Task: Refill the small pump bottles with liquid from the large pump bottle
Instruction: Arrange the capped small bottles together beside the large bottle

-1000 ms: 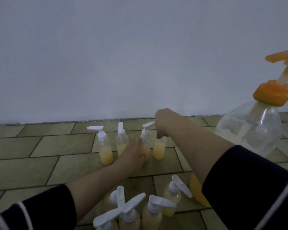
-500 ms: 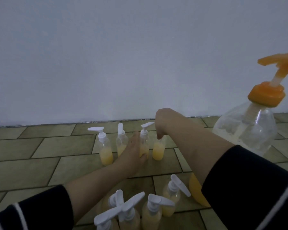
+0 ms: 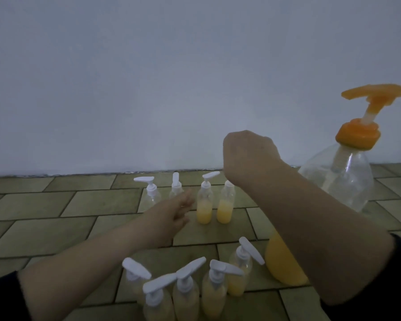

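Observation:
The large clear pump bottle (image 3: 347,179) with an orange pump stands at the right, yellow liquid low in it. Along the wall stands a row of small bottles (image 3: 204,205) with white pumps, part filled with yellow liquid. My right hand (image 3: 248,156) is curled over the top of the rightmost bottle of that row (image 3: 225,207); its pump head is hidden inside my fingers. My left hand (image 3: 174,214) is blurred, fingers spread, just left of the third bottle and holding nothing. Several more small pump bottles (image 3: 195,286) cluster in front of me.
Everything stands on an olive tiled floor (image 3: 56,205) against a plain pale wall (image 3: 148,77). My right forearm crosses in front of the large bottle's lower half.
My left hand has let go of the bottles in the back row and drawn back to the left. My right hand stays on the rightmost bottle's top. The view has shifted slightly.

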